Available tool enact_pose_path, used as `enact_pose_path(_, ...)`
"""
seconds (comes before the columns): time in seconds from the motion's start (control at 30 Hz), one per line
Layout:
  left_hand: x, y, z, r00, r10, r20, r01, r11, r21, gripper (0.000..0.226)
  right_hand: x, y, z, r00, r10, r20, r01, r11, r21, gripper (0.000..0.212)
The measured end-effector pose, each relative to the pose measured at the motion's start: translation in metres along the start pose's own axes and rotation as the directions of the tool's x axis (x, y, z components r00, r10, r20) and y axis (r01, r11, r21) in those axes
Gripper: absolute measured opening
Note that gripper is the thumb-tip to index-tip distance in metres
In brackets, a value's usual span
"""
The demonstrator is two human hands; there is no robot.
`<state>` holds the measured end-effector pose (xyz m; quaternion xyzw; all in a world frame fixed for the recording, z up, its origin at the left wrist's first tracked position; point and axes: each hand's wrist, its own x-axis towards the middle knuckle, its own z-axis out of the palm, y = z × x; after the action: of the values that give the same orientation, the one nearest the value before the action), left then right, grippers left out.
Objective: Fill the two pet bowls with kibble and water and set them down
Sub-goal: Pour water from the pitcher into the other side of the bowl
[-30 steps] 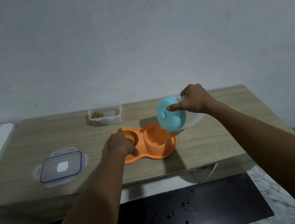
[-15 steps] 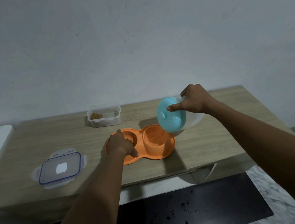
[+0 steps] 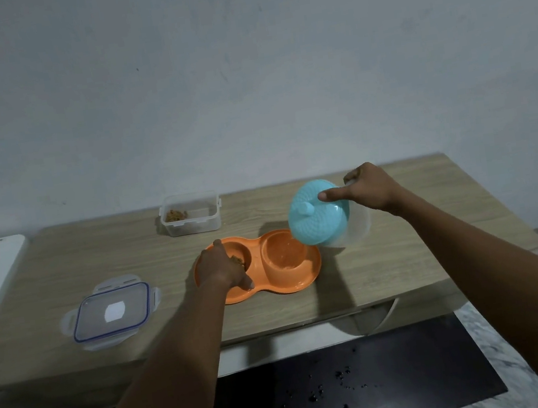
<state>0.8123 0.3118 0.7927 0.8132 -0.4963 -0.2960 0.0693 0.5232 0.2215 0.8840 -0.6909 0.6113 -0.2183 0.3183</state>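
**Jug tipped over the orange double bowl**

A smooth orange plastic feeder, two round wells joined in a peanut shape, lies flat near the front of the pale wood-grain table. The left hand rests palm-down over the left well, fingers curled onto the rim; brown kibble shows beside them. At two o'clock from the feeder the right hand grips a clear, round jug tilted on its side, thumb pressed on its textured turquoise lid, whose lower edge hangs over the right well. Whether water is running, I cannot tell. At eleven o'clock sits a clear rectangular tub with some kibble left. At nine o'clock lies its blue-rimmed clip lid.
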Motion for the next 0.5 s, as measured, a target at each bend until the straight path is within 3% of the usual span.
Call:
enact_pose_path(0.27, 0.005, -0.002, 0.002, 1.000, 0.003, -0.013, -0.003, 1.000, 0.000, 0.136, 0.013, 0.018, 0.021, 0.987, 0.139, -0.078, -0.100, 0.920, 0.379, 0.066)
enact_pose_path(0.5, 0.010, -0.002, 0.006, 1.000, -0.007, -0.030, 0.008, 1.000, 0.022, 0.136, 0.041, 0.008, 0.056, 0.963, 0.224, -0.152, -0.098, 0.813, 0.574, 0.066)
